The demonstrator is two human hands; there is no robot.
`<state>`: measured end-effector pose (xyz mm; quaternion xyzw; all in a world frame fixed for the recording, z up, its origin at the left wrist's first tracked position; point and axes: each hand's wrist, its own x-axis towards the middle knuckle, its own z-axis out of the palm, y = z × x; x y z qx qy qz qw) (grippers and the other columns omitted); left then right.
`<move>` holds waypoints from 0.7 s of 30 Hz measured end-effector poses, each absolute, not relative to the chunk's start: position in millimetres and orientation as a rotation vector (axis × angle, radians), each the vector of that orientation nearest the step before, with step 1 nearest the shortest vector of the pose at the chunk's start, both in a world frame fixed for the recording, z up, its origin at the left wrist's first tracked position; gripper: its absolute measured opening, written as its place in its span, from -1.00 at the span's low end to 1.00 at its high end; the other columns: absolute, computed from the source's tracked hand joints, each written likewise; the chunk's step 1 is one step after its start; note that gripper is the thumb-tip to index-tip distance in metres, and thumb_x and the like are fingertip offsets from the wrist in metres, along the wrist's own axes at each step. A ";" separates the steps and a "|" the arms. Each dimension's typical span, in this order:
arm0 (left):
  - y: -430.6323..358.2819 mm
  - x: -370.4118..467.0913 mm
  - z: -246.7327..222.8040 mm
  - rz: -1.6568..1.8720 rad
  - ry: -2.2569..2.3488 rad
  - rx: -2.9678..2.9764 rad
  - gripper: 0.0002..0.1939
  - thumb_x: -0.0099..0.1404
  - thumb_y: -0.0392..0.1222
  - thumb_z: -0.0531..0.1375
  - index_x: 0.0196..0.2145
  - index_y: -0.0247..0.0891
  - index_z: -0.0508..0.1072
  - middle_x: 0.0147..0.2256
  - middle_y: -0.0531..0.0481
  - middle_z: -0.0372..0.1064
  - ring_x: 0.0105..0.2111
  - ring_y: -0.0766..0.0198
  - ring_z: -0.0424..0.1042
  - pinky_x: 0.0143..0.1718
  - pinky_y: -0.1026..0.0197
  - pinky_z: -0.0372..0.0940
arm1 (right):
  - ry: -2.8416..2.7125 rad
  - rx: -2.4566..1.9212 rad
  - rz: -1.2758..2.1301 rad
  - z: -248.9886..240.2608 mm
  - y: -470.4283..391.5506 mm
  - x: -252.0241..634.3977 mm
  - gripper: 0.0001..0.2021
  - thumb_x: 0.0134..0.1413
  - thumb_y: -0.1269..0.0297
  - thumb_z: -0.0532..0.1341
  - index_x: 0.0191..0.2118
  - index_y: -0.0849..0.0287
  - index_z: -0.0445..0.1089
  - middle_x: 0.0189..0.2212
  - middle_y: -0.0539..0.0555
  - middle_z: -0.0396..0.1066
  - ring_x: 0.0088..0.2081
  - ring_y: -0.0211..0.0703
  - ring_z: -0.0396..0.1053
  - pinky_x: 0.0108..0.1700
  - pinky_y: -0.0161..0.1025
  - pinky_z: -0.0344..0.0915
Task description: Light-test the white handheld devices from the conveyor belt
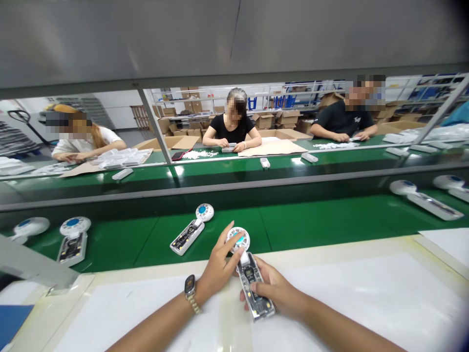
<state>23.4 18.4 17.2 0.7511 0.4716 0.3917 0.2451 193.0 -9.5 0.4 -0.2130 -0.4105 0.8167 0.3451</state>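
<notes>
A white handheld device (255, 304) is held at the near edge of the conveyor, its round head pointing away from me. The head has a ring of segments and a blue centre, and the handle shows a dark circuit board with small yellow parts. My right hand (273, 287) is closed around the handle, its thumb on the board. My left hand (221, 257), with a watch (190, 285) on the wrist, grips the round head, fingers across its face and thumb at the neck. Just beyond lies a similar device (187, 236) on the green belt.
More such devices lie on the green belt (234, 215) at left (73, 244) and right (432, 203). A white work surface (146, 308) spans the front. A metal post (32, 261) stands at left. Across the line, several people work at a second belt (216, 171).
</notes>
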 end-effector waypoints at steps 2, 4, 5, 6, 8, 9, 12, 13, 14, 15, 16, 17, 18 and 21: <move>20.5 23.7 15.3 1.066 1.308 2.033 -0.62 0.33 -0.07 -0.02 0.09 -0.09 0.22 0.23 -0.02 -0.17 0.18 0.10 -0.04 0.15 0.07 -0.01 | -1.030 -0.541 2.090 1.2 -6.7 193.5 -0.43 -0.13 0.26 0.31 0.04 0.09 0.12 -0.11 0.16 0.32 -0.34 -0.12 0.45 -0.39 -0.21 0.36; 22.7 23.4 12.7 1.069 1.303 2.007 -0.59 0.33 -0.07 -0.03 0.12 -0.10 0.17 0.21 -0.04 -0.11 0.18 0.11 -0.02 0.16 0.05 -0.02 | -0.998 -0.547 2.035 2.4 -1.0 195.9 -0.43 -0.14 0.27 0.31 0.04 0.09 0.14 -0.11 0.16 0.33 -0.37 -0.14 0.46 -0.39 -0.23 0.34; 23.6 23.0 11.2 1.063 1.289 1.988 -0.58 0.33 -0.08 -0.03 0.13 -0.11 0.14 0.19 -0.06 -0.06 0.16 0.11 0.02 0.15 0.04 0.00 | -0.987 -0.560 1.996 2.9 3.2 198.4 -0.44 -0.14 0.27 0.31 0.03 0.09 0.15 -0.10 0.16 0.34 -0.39 -0.15 0.46 -0.40 -0.25 0.34; 24.2 22.5 9.6 1.051 1.273 1.968 -0.56 0.33 -0.08 -0.03 0.15 -0.12 0.11 0.17 -0.08 0.00 0.13 0.12 0.09 0.13 0.04 0.04 | -0.978 -0.580 1.950 3.2 8.4 202.0 -0.45 -0.15 0.27 0.32 0.02 0.09 0.17 -0.10 0.16 0.34 -0.39 -0.15 0.46 -0.42 -0.27 0.33; 24.4 21.8 6.9 1.023 1.245 1.938 -0.53 0.32 -0.09 -0.01 0.16 -0.13 0.06 0.13 -0.11 0.09 0.05 0.14 0.20 0.07 0.05 0.13 | -0.960 -0.627 1.852 3.4 21.4 212.7 -0.48 -0.15 0.28 0.32 0.00 0.08 0.20 -0.11 0.14 0.36 -0.34 -0.11 0.46 -0.41 -0.28 0.33; 24.0 21.8 6.1 1.018 1.234 1.933 -0.52 0.31 -0.10 0.00 0.16 -0.14 0.06 0.11 -0.11 0.12 0.03 0.14 0.23 0.05 0.06 0.16 | -0.950 -0.650 1.806 3.1 28.7 219.6 -0.47 -0.16 0.28 0.33 0.00 0.07 0.20 -0.12 0.12 0.37 -0.29 -0.08 0.46 -0.37 -0.27 0.34; 20.3 25.4 10.4 1.040 1.184 1.935 -0.62 0.27 -0.15 0.03 0.05 -0.19 0.23 0.00 -0.12 0.26 -0.03 0.15 0.28 0.02 0.08 0.19 | -0.911 -0.708 1.667 1.2 50.4 242.7 -0.29 -0.25 0.34 0.39 0.08 0.00 0.13 -0.10 0.08 0.37 -0.12 -0.01 0.41 -0.16 -0.17 0.33; 17.7 27.9 15.1 1.042 1.149 1.925 -0.68 0.26 -0.17 0.04 -0.03 -0.21 0.31 -0.06 -0.12 0.31 -0.06 0.16 0.31 0.00 0.10 0.21 | -0.899 -0.733 1.609 0.2 56.7 249.7 -0.22 -0.29 0.36 0.40 0.12 0.00 0.09 -0.07 0.08 0.36 -0.10 -0.01 0.39 -0.07 -0.12 0.29; 14.0 30.9 21.9 1.033 1.105 1.908 -0.75 0.26 -0.18 0.04 -0.12 -0.23 0.37 -0.13 -0.11 0.35 -0.11 0.17 0.34 -0.04 0.12 0.23 | -0.892 -0.766 1.552 -1.2 62.4 255.9 -0.17 -0.30 0.37 0.41 0.14 0.00 0.06 -0.04 0.08 0.34 -0.09 -0.01 0.39 0.00 -0.08 0.25; 8.9 34.0 30.9 1.020 1.043 1.882 -0.79 0.25 -0.18 0.05 -0.22 -0.25 0.41 -0.20 -0.10 0.38 -0.17 0.19 0.36 -0.10 0.15 0.27 | -0.889 -0.806 1.489 -2.9 67.3 260.8 -0.15 -0.30 0.35 0.42 0.16 0.02 0.04 -0.02 0.09 0.34 -0.10 -0.01 0.40 0.05 -0.05 0.21; 2.2 36.7 41.8 1.002 0.977 1.840 -0.80 0.25 -0.18 0.05 -0.28 -0.26 0.43 -0.26 -0.10 0.40 -0.22 0.20 0.38 -0.15 0.17 0.29 | -0.891 -0.848 1.426 -5.1 71.6 264.3 -0.16 -0.29 0.31 0.41 0.17 0.05 0.04 -0.02 0.11 0.34 -0.12 -0.01 0.41 0.07 -0.02 0.20; -6.2 38.6 54.5 0.980 0.893 1.799 -0.80 0.24 -0.16 0.06 -0.33 -0.27 0.45 -0.32 -0.09 0.41 -0.28 0.21 0.39 -0.20 0.19 0.30 | -0.896 -0.885 1.369 -7.7 75.2 266.6 -0.18 -0.27 0.27 0.40 0.17 0.09 0.06 -0.03 0.12 0.35 -0.15 -0.01 0.42 0.07 0.00 0.22; -16.1 39.1 68.4 0.957 0.797 1.757 -0.78 0.24 -0.12 0.08 -0.40 -0.28 0.46 -0.37 -0.09 0.42 -0.32 0.22 0.40 -0.25 0.19 0.32 | -0.904 -0.915 1.319 -10.5 78.3 267.6 -0.20 -0.26 0.23 0.39 0.16 0.12 0.08 -0.05 0.13 0.36 -0.17 0.00 0.43 0.06 0.01 0.25; -52.9 31.7 110.1 0.847 0.496 1.768 -0.69 0.26 0.03 0.05 -0.37 -0.16 0.51 -0.44 -0.08 0.44 -0.45 0.23 0.42 -0.42 0.20 0.34 | -0.925 -0.974 1.226 -19.2 84.6 266.0 -0.23 -0.24 0.17 0.37 0.14 0.18 0.12 -0.09 0.12 0.38 -0.24 -0.03 0.45 0.00 0.02 0.33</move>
